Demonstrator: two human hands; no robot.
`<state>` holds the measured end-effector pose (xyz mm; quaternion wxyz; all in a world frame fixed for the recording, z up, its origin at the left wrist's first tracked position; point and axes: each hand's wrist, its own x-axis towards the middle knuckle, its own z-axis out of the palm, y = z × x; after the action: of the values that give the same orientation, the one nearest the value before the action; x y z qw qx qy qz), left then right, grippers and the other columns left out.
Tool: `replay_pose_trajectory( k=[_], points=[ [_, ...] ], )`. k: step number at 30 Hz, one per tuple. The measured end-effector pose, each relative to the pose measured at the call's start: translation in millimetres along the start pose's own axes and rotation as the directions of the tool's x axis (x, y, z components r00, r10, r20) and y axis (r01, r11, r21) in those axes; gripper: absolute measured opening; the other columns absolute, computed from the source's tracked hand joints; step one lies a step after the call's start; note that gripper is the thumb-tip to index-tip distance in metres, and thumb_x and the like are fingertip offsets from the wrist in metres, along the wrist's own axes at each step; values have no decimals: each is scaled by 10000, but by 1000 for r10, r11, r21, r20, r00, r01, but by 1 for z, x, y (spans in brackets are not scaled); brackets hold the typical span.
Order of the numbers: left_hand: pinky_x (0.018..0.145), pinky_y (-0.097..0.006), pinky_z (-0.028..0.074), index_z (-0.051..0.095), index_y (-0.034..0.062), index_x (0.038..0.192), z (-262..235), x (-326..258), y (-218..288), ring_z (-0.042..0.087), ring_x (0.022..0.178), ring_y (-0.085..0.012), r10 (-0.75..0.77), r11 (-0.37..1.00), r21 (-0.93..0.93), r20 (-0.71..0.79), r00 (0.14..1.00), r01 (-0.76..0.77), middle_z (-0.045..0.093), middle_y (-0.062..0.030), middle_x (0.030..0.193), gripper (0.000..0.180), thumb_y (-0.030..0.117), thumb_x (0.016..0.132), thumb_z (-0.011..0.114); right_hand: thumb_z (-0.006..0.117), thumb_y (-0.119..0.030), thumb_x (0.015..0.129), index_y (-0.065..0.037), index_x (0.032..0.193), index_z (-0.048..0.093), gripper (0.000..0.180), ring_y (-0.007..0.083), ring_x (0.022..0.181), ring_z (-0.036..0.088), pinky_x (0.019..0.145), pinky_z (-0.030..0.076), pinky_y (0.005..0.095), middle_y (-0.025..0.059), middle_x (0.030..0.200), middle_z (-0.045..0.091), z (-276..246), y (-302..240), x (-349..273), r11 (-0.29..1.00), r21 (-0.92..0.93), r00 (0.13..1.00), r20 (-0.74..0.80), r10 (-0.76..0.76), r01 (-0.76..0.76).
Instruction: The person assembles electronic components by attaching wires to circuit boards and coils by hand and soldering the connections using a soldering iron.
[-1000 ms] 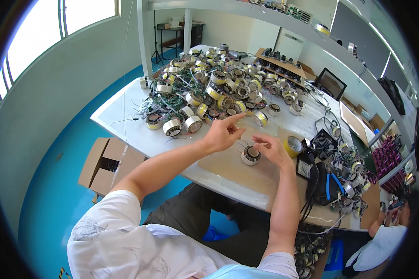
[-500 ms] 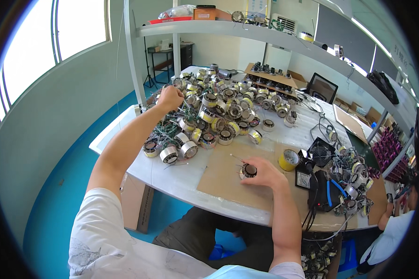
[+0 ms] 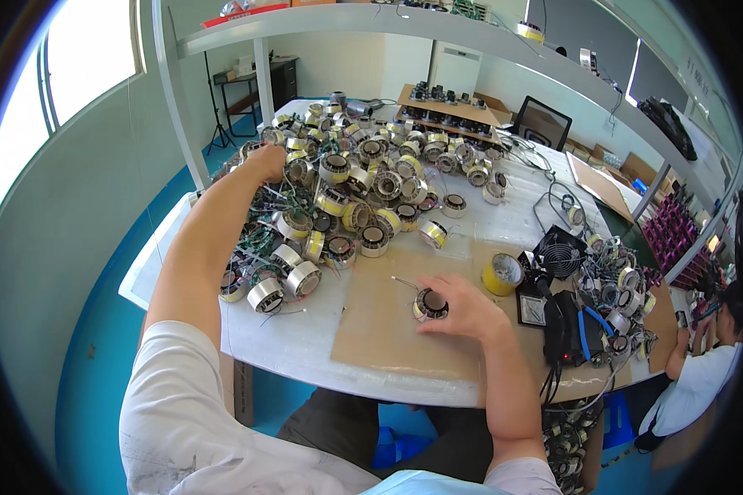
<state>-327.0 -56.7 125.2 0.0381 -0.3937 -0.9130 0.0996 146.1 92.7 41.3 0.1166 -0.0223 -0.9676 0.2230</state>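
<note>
So from the head cam, the right hand has its grip around a round part, thumb on the near side and fingers curving over the far side. That part sits on a brown cardboard sheet on the white bench, dark face up, with a thin wire poking out to its upper left. The left hand is way over at the far left of a big heap of similar silver and yellow rings, all tangled up with wires and green boards. Its fingers are bent down into the stuff, and I honestly can't tell if that grip is closed on anything. Just past the right hand there's a yellow tub or roll, hard to say which, then a black fan. Nearer the front edge is a black box with a little red light, blue-handled pliers beside it, and a smaller heap of wired parts to the right. A co-worker in a pale top is at the far right.
</note>
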Motion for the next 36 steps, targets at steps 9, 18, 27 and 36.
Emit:
replay_pose_trajectory(
  k=[9, 18, 27, 36],
  points=[
    [812, -428, 565, 736, -50, 822, -43, 1, -30, 710, 863, -396, -208, 921, -389, -508, 836, -7, 716, -245, 861, 358, 243, 618, 716, 892, -303, 674, -69, 1377, 570, 808, 347, 1146, 587, 1018, 462, 404, 164, 1205, 635, 0, 3, 0, 1000, 4, 1000, -30, 6, -6],
    [792, -405, 544, 747, 48, 1081, -49, -59, -28, 669, 858, -333, 53, 904, -150, -891, 452, -401, 684, -138, 956, 270, 166, 846, 685, 879, -258, 676, -65, 1399, 548, 818, 348, 1220, 552, 1054, 446, 400, 173, 1275, 621, -3, 2, -6, 1000, 6, 1000, -1, 25, -25],
    [708, -289, 560, 749, 52, 1111, -96, -123, -17, 684, 761, -158, -89, 843, -79, -996, 7, -532, 706, -57, 941, 270, 40, 842, 728, 855, -202, 677, -84, 1412, 544, 806, 352, 1231, 546, 1069, 436, 402, 179, 1299, 614, -2, 4, -5, 1000, 20, 999, -35, 21, -20],
    [651, -257, 568, 702, -56, 1150, -66, -207, 132, 667, 790, -127, 85, -7, -675, -736, 672, -738, 712, -134, 1055, 225, -51, 934, 639, 899, -127, 618, -103, 1421, 540, 880, 364, 1251, 552, 1085, 432, 412, 190, 1343, 597, -9, 6, -7, 996, 17, 996, 37, 82, -82]
  ],
)
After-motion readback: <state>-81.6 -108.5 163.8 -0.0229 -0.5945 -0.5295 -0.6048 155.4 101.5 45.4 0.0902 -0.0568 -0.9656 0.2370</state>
